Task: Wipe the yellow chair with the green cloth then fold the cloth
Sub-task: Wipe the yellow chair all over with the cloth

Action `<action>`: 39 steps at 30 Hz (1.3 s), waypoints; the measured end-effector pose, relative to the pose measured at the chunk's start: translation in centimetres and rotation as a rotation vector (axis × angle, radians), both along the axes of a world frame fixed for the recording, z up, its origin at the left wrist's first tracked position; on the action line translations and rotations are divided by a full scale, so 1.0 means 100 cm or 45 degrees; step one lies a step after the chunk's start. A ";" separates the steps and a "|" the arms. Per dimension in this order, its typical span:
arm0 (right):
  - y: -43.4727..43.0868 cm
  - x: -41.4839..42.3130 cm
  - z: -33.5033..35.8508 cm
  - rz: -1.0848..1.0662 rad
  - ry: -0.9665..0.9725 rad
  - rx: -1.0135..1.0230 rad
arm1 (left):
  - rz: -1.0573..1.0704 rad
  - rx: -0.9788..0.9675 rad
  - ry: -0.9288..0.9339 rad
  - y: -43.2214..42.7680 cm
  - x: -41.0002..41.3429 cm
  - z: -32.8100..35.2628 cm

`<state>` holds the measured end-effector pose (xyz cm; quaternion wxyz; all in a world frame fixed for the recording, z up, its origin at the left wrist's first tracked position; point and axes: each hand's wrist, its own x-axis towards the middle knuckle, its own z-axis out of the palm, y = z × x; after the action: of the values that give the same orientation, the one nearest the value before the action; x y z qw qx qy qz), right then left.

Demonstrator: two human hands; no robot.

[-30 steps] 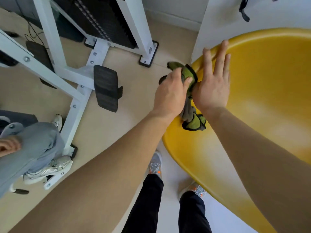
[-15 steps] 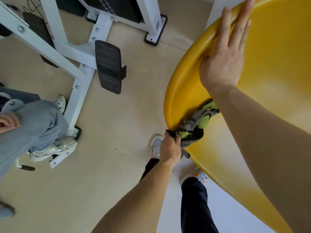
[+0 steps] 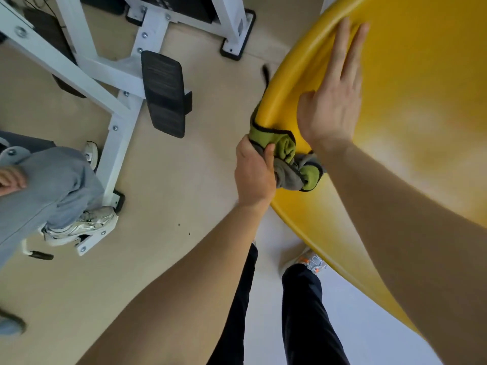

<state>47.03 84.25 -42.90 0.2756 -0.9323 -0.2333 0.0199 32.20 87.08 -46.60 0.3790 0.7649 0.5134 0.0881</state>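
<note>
**Two hands on the chair, wiping under way, folding not begun**

Most of the view is taken by the yellow chair, a broad, smooth, curved shell that fills the right side. Its inner surface shows pale glare patches, so I cannot tell from the plastic which parts have been wiped. The task looks to be in its first half: the cloth is at work on the chair's left rim, the wide inside may yet need passes, and the fold is not started.

The right hand lies flat on the inside of the shell just within the rim, fingers straight and together, holding nothing; it seems to steady the chair. The left hand is outside the rim, fingers and thumb curled round the green cloth, gripping it in a bunch. The cloth is wrapped over the rim's edge, touching it, with one part running up the outer side and a crumpled tail, grey on its reverse and dark-edged, lying on the inner surface below the right wrist.

Around the chair, a beige floor spreads left. On it stands a white metal frame, bolted together, carrying a black pad. At the far left is another person's grey trouser leg and pale shoe, beside the frame's foot. Below, the wearer's dark trousers and an orange-marked shoe stand close under the chair.
</note>
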 end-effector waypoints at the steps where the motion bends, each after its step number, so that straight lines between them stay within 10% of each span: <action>1: -0.011 -0.017 -0.013 -0.022 0.118 0.039 | 0.021 -0.038 0.008 -0.006 -0.009 -0.009; 8: -0.129 -0.150 -0.118 -0.087 0.812 -0.075 | 0.058 -0.390 0.235 -0.086 -0.064 -0.070; 11: -0.175 -0.184 -0.123 -0.152 0.847 -0.153 | -0.443 -0.824 0.408 -0.139 -0.088 -0.093; 15: -0.219 -0.193 -0.117 -0.335 0.898 -0.389 | -0.317 -1.153 0.569 -0.161 -0.104 -0.090; 23: -0.117 -0.142 -0.036 -0.790 1.634 0.429 | 0.050 -0.870 0.232 -0.026 -0.067 0.039; 29: -0.046 -0.060 0.085 -0.619 1.769 0.853 | 0.065 -0.665 -0.189 0.062 0.027 0.149; 35: -0.042 0.016 0.154 0.005 1.193 0.399 | -0.128 -0.020 -0.413 0.105 0.119 0.204; 39: -0.065 0.053 0.105 -0.326 0.983 0.059 | -0.395 0.039 -0.032 0.083 0.142 0.151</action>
<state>52.30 77.79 -32.39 0.3642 -0.8714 0.0049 0.3287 46.43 95.41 -31.52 0.3828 0.8395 0.3829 0.0457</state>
